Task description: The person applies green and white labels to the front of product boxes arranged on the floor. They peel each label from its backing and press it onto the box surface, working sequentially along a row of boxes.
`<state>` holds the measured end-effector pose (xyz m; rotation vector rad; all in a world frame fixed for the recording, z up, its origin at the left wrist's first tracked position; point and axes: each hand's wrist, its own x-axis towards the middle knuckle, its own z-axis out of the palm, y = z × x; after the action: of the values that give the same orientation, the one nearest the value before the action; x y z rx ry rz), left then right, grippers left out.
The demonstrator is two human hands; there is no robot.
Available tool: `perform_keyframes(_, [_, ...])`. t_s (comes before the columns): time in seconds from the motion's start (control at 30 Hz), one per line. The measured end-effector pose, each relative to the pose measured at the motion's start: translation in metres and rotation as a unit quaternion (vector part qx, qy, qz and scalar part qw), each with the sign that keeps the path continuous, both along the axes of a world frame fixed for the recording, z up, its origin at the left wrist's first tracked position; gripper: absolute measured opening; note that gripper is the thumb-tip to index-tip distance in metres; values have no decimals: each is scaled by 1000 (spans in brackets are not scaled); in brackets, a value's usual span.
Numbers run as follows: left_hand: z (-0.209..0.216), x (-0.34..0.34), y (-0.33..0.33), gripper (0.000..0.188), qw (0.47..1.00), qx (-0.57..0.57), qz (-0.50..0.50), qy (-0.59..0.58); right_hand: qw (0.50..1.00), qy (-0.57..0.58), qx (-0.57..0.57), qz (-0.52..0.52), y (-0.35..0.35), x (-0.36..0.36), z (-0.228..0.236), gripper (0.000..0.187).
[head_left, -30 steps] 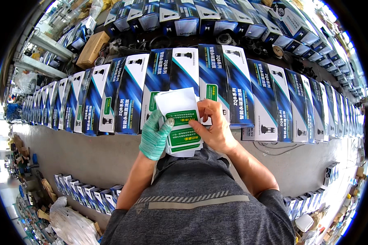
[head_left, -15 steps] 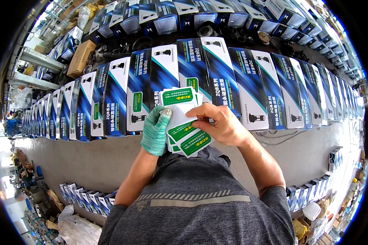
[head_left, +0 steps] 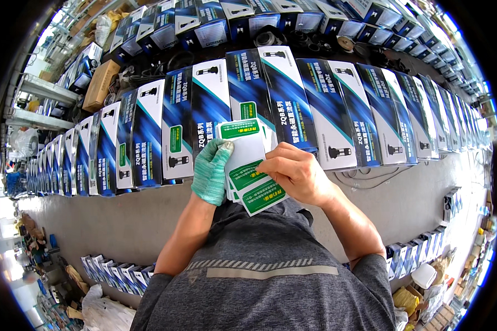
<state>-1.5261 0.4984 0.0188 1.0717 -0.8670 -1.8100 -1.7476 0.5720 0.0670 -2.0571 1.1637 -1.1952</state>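
brown carton (head_left: 100, 85): well ahead and to the left of my fingers, beyond the near box row.
near box row (head_left: 148, 124): blue and white boxes side by side, just ahead of my fingers and running out to both sides.
green label (head_left: 175, 139): flat on a box front, ahead and left of my gloved fingers.
left hand (head_left: 209, 174): in a pale green glove, gripping the label stack by its left edge, thumb on top.
label stack (head_left: 244, 151): between my two hands, fanned unevenly, white sheet in the middle, green faces above and below it.
its handling: light and thin, i judge, bending easily and likely to slide apart; best clamped along the left edge while single sheets are taken by the right.
right hand (head_left: 301, 174): bare, thumb and forefinger closed at the stack's right edge; which sheet they pinch, i cannot tell.
rear boxes (head_left: 417, 251): behind and right of my bare fingers.
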Motion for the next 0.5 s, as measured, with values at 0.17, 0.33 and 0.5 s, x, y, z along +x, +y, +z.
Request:
perform_keyframes(0.17, [4,5,-5,7,1000,-19,-22,6,989,-35,115,-90,7,18,10,24])
perform_keyframes(0.33, [-3,14,-15,11,990,-73,-111,-39,991,1,98,-92,7,22,13,27])
perform_keyframes(0.5, [-4,12,-20,13,992,-31,-122,-11,995,53,16,-83,6,32,17,31])
